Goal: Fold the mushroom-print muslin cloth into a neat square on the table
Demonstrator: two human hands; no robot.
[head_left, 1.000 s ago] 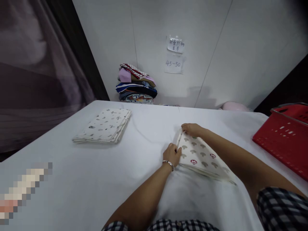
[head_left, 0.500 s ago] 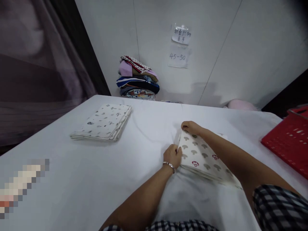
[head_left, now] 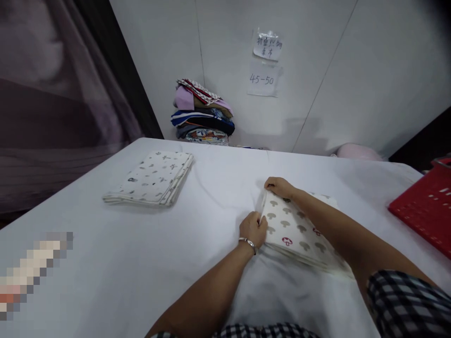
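Observation:
A folded white cloth with a mushroom print (head_left: 285, 223) lies at the right of the white table (head_left: 197, 263). My left hand (head_left: 252, 230), with a silver bracelet at the wrist, is closed on the near part of its left edge. The fingers of my right hand (head_left: 279, 186) pinch the far left corner of the same cloth. My right forearm crosses over the cloth and covers part of it. Toward the left of the table rests a second folded cloth (head_left: 151, 178) with small grey prints, apart from both hands.
A red plastic basket (head_left: 426, 206) stands at the right edge. Behind the table, a pile of folded fabrics (head_left: 204, 112) sits against the wall. Two paper signs (head_left: 265, 63) hang there. A pink bundle (head_left: 359, 151) shows behind the back edge. At left hangs a curtain (head_left: 59, 94).
Both hands keep their hold on the mushroom-print cloth and have barely moved. The view has shifted slightly, and a bit more of the cloth's far side shows behind the right forearm.

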